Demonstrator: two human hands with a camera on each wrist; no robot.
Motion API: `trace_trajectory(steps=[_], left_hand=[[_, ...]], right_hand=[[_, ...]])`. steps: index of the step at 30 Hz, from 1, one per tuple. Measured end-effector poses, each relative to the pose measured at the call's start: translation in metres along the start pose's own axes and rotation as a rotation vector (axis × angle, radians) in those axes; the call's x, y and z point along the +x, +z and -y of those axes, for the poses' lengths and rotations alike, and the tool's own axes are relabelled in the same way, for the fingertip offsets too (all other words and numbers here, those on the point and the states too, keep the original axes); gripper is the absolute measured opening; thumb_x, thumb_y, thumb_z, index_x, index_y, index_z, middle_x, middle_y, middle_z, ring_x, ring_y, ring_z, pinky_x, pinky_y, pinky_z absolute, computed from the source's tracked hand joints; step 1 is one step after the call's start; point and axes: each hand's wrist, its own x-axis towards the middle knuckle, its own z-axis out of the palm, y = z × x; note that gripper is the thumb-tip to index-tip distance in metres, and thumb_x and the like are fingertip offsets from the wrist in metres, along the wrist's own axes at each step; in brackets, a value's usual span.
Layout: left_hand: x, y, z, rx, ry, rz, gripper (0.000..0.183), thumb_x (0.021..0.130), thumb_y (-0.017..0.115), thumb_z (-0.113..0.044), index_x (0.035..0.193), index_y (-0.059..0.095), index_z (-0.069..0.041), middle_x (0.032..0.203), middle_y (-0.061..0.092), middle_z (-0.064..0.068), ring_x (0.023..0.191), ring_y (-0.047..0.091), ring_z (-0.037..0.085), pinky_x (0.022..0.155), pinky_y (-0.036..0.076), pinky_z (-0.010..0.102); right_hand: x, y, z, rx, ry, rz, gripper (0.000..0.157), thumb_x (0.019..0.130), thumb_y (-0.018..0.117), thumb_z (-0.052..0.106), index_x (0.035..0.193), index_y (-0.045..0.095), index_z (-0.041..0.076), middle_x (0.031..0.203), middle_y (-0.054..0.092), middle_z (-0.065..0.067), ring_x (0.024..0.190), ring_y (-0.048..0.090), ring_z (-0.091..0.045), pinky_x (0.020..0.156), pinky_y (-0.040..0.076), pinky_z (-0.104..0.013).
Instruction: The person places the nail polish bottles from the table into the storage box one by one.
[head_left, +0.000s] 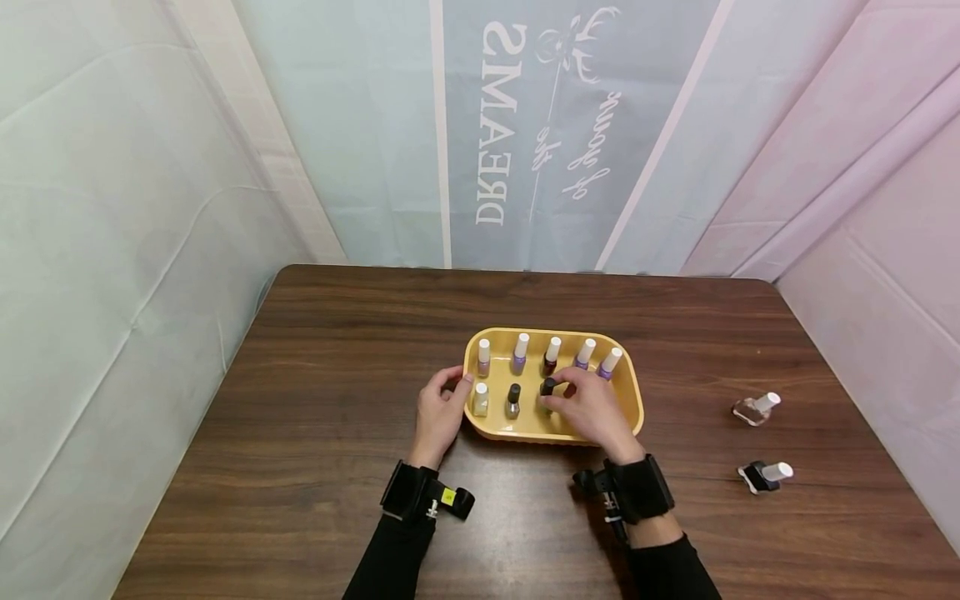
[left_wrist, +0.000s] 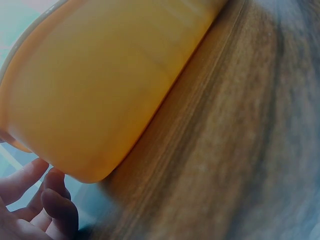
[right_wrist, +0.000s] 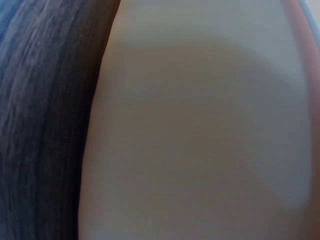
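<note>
A yellow tray (head_left: 534, 428) stands on the table with nail polish bottles upright or leaning in two rows. At its left end my left hand (head_left: 438, 412) holds the rim. In the left wrist view, the fingers (left_wrist: 59, 212) lie at the outer wall. My right hand (head_left: 596, 408) reaches over the front wall and pinches a black-capped nail polish bottle (head_left: 548, 387) by its cap in the front row. Left of it are another black-capped bottle (head_left: 513, 402) and a pale, white-capped bottle (head_left: 481, 400). The tray's side (right_wrist: 200, 125) fills the right wrist view, hiding the right fingers.
Along the tray's back stand several white-capped bottles, among them a lilac one (head_left: 520, 354) and a dark red one (head_left: 551, 357). To the right on the wooden table (head_left: 337, 358) lie a brownish bottle (head_left: 752, 410) and a black bottle (head_left: 762, 477). Curtains (head_left: 375, 125) hang behind.
</note>
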Motion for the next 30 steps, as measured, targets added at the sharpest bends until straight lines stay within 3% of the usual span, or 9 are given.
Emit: trace_trajectory(steps=[23,30], left_hand=[[-0.001,-0.001,-0.002,-0.005,-0.005,0.001,0.036,0.088,0.061,-0.033,0.113,0.066,-0.008,0.103,0.064,0.010,0.057,0.050,0.009,0.050,0.040,0.021],[-0.018,-0.007,-0.042,0.021,0.011,-0.002,0.031,0.090,0.058,-0.017,0.112,0.063,0.003,0.101,0.063,0.017,0.056,0.047,0.006,0.052,0.039,0.019]], right_hand=[[-0.001,0.002,0.000,-0.024,-0.009,-0.011,0.025,0.073,0.076,0.022,0.093,0.068,0.009,0.083,0.063,-0.004,0.064,0.050,-0.014,0.056,0.039,-0.031],[-0.002,0.002,-0.001,-0.017,0.003,-0.005,0.025,0.072,0.077,0.022,0.092,0.068,0.009,0.079,0.062,-0.004,0.061,0.049,-0.014,0.055,0.039,-0.031]])
